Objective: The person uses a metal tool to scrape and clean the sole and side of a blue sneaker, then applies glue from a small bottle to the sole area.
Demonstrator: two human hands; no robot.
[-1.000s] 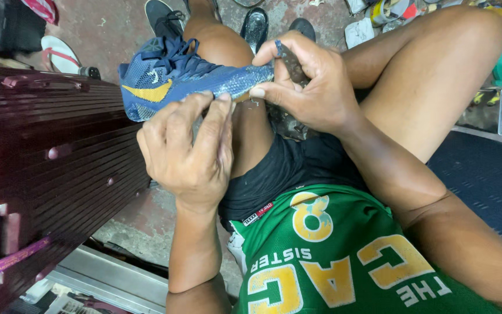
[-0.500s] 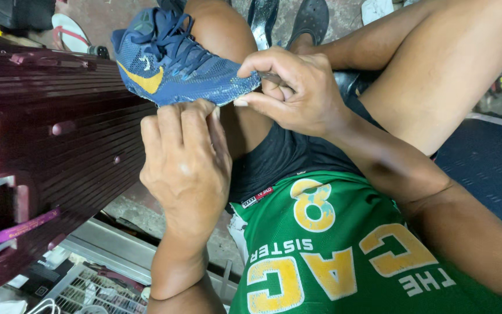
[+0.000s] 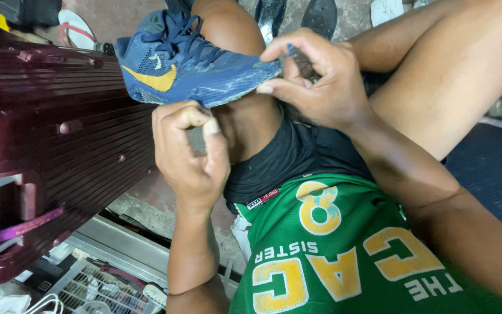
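The blue sneaker (image 3: 196, 64) lies lengthwise across the upper middle, heel end pinched by the right hand (image 3: 315, 81), the left hand (image 3: 190, 154) curled loosely just below (fingers gripping nothing visible).

A stained concrete floor (image 3: 146, 209) carries a dark red ribbed suitcase (image 3: 47, 139) and a sandal (image 3: 76, 29).

Blue sneaker (image 3: 196, 67) with a yellow side mark, scuffed and dirty, laces tied, lying sideways across the knee.
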